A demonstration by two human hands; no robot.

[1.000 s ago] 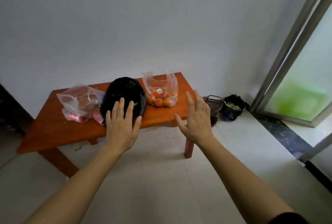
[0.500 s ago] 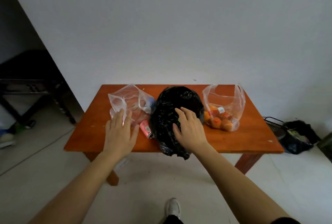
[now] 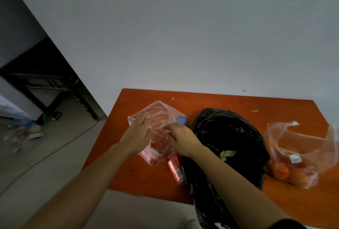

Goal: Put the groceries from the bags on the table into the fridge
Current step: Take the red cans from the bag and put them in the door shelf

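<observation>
Now, black bag (image 3: 229, 137) bulges mid-table (image 3: 238, 102), tail hanging over near edge. Right of black bag, apart: fruit bag (image 3: 302, 157), orange fruit inside. Just left of black bag: clear bag (image 3: 157, 115) with red packs; pink can (image 3: 176, 168) lying flat against black bag; blue thing (image 3: 182, 119) behind. Far left of black bag: dark bench (image 3: 45, 85), floor clutter, blurred. Our right forearm crosses over black bag. Our left hand (image 3: 137, 137) and right hand (image 3: 183, 138) pinch clear bag's mouth, fingers curled on film, narrow gap between hands.
</observation>
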